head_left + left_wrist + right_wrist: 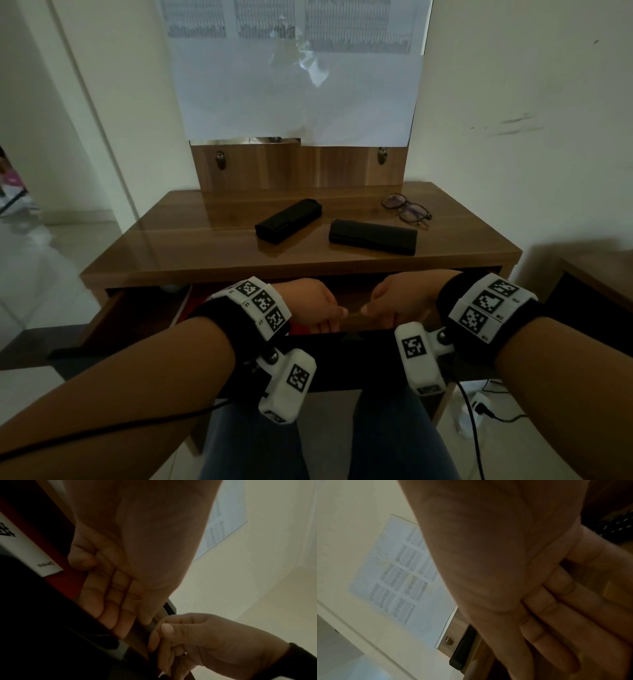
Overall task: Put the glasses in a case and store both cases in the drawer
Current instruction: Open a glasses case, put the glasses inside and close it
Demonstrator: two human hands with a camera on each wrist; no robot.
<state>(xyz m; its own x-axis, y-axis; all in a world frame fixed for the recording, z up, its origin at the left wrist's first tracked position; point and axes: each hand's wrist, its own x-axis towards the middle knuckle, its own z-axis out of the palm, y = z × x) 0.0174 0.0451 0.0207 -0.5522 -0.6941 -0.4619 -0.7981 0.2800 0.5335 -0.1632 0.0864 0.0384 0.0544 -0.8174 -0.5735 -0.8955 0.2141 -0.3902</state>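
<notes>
Left hand [310, 303]: we see its grip curled over the front edge of the drawer [113, 315], fingers hooked on the inner side, thumb on top; the left wrist view shows the fingers [109, 605] folded over the dark front panel.
Right hand [399, 299]: we find it just beside the left hand, its grip clasping the same front edge; thumb and fingers wrap the edge in the left wrist view.
Drawer: pulled part-way out below the worktop [212, 253], interior dark.
Drawer contents: we note a red and white flat item [186, 303] at the left side; print on it unreadable.
First case [288, 221]: black, closed, lying at an angle near the middle of the worktop, towards the back edge.
Second case [373, 236]: black, closed, lying just right of the first, apart from it, nearer the front edge.
Glasses [407, 209]: dark-framed, lying near the back right corner of the worktop, outside both cases, close to the second case.
Wall sheet [298, 92]: pale paper hanging above the back edge, over a wooden panel.
</notes>
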